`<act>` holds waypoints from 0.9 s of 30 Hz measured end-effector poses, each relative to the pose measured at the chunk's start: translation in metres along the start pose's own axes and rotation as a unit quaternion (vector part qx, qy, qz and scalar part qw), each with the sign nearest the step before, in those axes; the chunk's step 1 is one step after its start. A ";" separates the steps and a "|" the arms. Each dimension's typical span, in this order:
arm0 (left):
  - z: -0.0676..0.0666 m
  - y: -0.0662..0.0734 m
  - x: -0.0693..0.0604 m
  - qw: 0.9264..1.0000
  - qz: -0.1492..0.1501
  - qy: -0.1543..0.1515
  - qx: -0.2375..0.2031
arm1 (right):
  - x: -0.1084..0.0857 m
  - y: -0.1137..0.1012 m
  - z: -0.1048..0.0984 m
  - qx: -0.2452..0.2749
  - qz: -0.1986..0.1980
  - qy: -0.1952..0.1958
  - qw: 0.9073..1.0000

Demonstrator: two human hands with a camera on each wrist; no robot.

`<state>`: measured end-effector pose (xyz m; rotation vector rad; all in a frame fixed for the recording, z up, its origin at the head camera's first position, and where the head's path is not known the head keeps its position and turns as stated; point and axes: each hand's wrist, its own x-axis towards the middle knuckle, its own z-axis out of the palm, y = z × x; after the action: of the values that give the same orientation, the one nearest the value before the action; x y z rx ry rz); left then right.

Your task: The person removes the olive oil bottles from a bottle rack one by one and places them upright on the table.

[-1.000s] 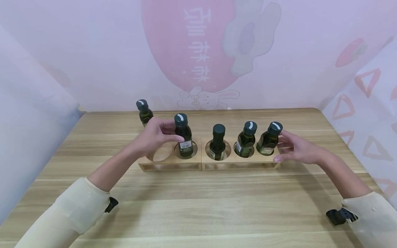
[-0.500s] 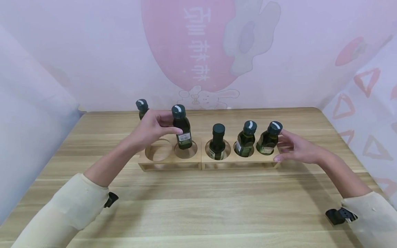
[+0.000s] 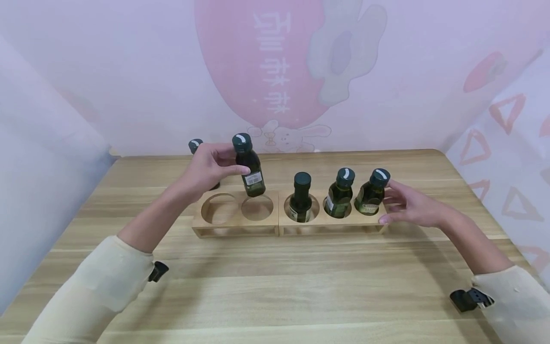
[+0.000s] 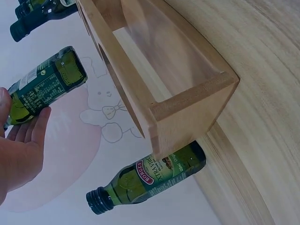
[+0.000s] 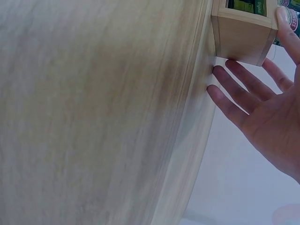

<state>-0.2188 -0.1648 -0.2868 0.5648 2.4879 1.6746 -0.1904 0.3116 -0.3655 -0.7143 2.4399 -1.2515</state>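
Observation:
My left hand (image 3: 206, 169) grips a dark green bottle (image 3: 251, 167), held slightly tilted above two empty round holes of the left wooden rack (image 3: 236, 228). In the left wrist view that bottle (image 4: 47, 84) hangs clear of the wood. Another bottle (image 4: 150, 176) stands behind the rack, mostly hidden by my left hand in the head view. Three bottles stand in the right rack (image 3: 331, 226): one slim (image 3: 301, 200), two wider (image 3: 339, 196). My right hand (image 3: 414, 208) rests its fingers on the rack's right end, beside the rightmost bottle (image 3: 370, 193); the fingers look spread in the right wrist view.
The two racks stand end to end on a wooden table (image 3: 301, 282). Behind the table hangs a pale printed cloth (image 3: 142, 95), with more cloth along both sides. Black straps or devices (image 3: 466, 300) show at the sleeves.
My left hand has lifted the bottle up and out of its hole, moving slightly left and away. The right hand stays at the rack's end.

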 end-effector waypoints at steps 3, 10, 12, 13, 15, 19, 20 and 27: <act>-0.001 -0.001 0.003 1.000 -0.006 0.012 -0.001 | 0.000 0.000 0.001 -0.001 -0.001 0.000 1.000; -0.003 -0.006 0.010 0.999 -0.015 0.047 0.003 | 0.002 0.002 0.002 0.004 0.001 0.002 1.000; -0.003 -0.009 0.012 0.999 -0.020 0.048 0.002 | 0.002 0.002 0.002 0.004 -0.001 0.002 1.000; -0.003 -0.010 0.013 0.999 -0.023 0.048 0.002 | 0.002 0.002 0.001 0.005 -0.002 0.002 1.000; -0.004 -0.012 0.016 0.999 -0.025 0.046 0.001 | 0.002 0.003 0.001 0.005 -0.004 0.002 1.000; -0.003 -0.016 0.021 0.998 -0.028 0.051 0.001 | 0.002 0.003 0.001 0.006 -0.005 0.001 1.000; -0.003 -0.016 0.023 0.998 -0.029 0.053 0.000 | 0.002 0.002 0.001 0.006 -0.005 0.000 1.000; -0.003 -0.021 0.031 0.998 -0.035 0.056 -0.009 | 0.002 0.002 0.002 0.008 -0.007 0.000 1.000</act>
<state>-0.2532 -0.1640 -0.3003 0.3877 2.5342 1.7454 -0.1913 0.3105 -0.3682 -0.7273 2.4260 -1.2742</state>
